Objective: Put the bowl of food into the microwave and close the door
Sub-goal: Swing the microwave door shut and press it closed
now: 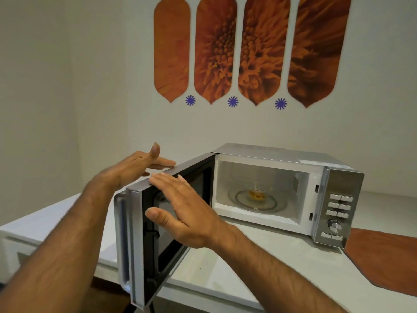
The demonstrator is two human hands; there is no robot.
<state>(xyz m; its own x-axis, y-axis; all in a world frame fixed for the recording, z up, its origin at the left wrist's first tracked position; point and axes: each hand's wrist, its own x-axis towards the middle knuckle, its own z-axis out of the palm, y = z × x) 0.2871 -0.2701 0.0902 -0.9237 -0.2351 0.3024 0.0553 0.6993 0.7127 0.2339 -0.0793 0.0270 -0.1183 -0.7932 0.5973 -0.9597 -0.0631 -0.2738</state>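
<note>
The left hand (137, 164) is spread flat with its fingers loose, reaching over the outer side of the open microwave door (144, 233), its fingertips lying along the door's top edge and gripping nothing. The right hand (180, 211) is likewise flat and unclenched, palm turned toward the door's dark inner face, fingers splayed across the window; whether the palm actually touches the glass cannot be told. The two hands sit close together on either side of the door's top edge. The door stands swung wide toward the near left, hinged at the left of the microwave (282, 190). Inside the white cavity, a clear glass bowl of food (256, 193) with something yellowish in it rests at the middle of the glass turntable (243, 203). The microwave stands on a pale counter (259, 263), with a reddish-brown mat (388, 256) to its near right
</note>
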